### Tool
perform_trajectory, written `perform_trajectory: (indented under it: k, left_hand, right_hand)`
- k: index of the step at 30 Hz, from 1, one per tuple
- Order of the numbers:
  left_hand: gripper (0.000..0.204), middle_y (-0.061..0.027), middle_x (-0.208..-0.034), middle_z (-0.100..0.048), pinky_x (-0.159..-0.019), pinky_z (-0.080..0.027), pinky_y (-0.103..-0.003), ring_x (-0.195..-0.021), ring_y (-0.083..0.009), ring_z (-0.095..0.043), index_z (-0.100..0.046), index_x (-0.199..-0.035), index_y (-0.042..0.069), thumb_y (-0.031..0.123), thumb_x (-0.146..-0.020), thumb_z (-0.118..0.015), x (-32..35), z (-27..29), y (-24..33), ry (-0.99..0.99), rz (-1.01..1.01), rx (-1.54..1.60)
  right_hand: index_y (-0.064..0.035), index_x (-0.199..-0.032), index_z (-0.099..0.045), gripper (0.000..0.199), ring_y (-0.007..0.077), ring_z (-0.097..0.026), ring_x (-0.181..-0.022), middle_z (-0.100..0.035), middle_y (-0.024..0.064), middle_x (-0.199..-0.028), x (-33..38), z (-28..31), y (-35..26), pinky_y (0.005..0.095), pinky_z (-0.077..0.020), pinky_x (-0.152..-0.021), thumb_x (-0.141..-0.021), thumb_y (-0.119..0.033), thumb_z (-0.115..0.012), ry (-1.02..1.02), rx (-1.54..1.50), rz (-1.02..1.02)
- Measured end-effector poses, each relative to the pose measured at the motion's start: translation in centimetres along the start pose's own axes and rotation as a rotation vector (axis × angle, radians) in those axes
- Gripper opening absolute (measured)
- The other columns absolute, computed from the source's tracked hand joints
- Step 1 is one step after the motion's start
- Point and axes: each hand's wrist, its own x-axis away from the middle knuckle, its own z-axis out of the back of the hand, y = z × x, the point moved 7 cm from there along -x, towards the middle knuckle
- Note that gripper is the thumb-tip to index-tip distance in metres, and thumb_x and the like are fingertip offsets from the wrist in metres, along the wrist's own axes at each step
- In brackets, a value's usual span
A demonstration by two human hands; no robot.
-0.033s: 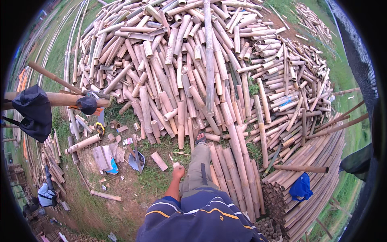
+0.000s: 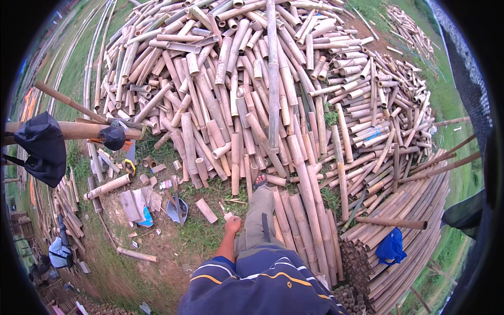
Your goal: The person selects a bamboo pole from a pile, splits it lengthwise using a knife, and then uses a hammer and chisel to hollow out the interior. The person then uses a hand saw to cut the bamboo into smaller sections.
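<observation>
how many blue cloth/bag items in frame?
2. One blue cloth lies on the stacked bamboo poles at lower right. One pale blue bag sits on the ground at lower left. More may be hidden among the bamboo.

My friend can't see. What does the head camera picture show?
A person stands on grass before a huge pile of cut bamboo poles, one foot at its edge. Their left hand hangs by their leg; the right hand is out of sight.
</observation>
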Motion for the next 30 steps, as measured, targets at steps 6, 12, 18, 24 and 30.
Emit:
perform_trajectory:
  k: [6,12,18,24,30]
  left_hand:
    - [0.03,-0.014,-0.114,-0.08,-0.099,-0.057,-0.042,-0.11,-0.0325,-0.075,-0.082,-0.109,0.014,0.033,-0.089,-0.07,1.1,-3.2,10.4,-0.002,-0.031,-0.116]
    - [0.033,-0.0139,-0.107,-0.08,-0.092,-0.06,-0.04,-0.103,-0.0278,-0.077,-0.076,-0.121,0.011,0.03,-0.095,-0.07,-2.4,-4.4,13.9,-0.033,0.034,-0.022]
    - [0.03,-0.0094,-0.102,-0.076,-0.075,-0.061,-0.031,-0.085,-0.0185,-0.076,-0.065,-0.13,0.002,0.019,-0.105,-0.065,-1.7,-3.4,25.0,-0.017,0.009,0.495]
    - [0.028,-0.0076,-0.099,-0.074,-0.069,-0.057,-0.029,-0.079,-0.0155,-0.072,-0.066,-0.125,0.003,0.015,-0.101,-0.066,-0.5,-4.7,26.1,-0.027,0.089,0.679]
    - [0.023,-0.0039,-0.098,-0.074,-0.062,-0.054,-0.028,-0.077,-0.0135,-0.072,-0.066,-0.124,0.011,0.018,-0.102,-0.064,3.1,-6.9,19.8,0.111,0.344,0.769]
  right_hand:
    - [-0.0102,-0.149,-0.053,0.043,0.0133,-0.065,-0.082,-0.064,0.0006,-0.115,-2.8,2.1,-14.5,0.0285,-0.0537,-0.065,-0.109,-0.024,-0.059,0.031,0.105,0.157]
    - [-0.0109,-0.15,-0.053,0.044,0.0096,-0.063,-0.082,-0.063,0.0018,-0.119,-1.6,0.2,-24.8,0.028,-0.0519,-0.064,-0.109,-0.025,-0.062,0.03,0.184,0.218]
    - [0.0049,-0.146,-0.056,0.045,0.03,-0.058,-0.126,-0.06,0.0207,-0.138,3.8,-2.8,-35.2,0.0394,-0.0437,-0.112,-0.111,-0.024,-0.058,0.173,0.668,0.627]
    - [0.0038,-0.141,-0.058,0.042,0.0313,-0.061,-0.118,-0.062,0.0206,-0.127,1.5,-4.1,-47.4,0.0407,-0.0478,-0.105,-0.111,-0.026,-0.061,0.166,0.489,0.893]
    - [-0.0021,-0.137,-0.062,0.046,0.0448,-0.064,-0.119,-0.063,0.0267,-0.129,-7.8,-9.8,-57.5,0.0497,-0.0523,-0.102,-0.102,-0.031,-0.07,0.075,0.974,0.854]
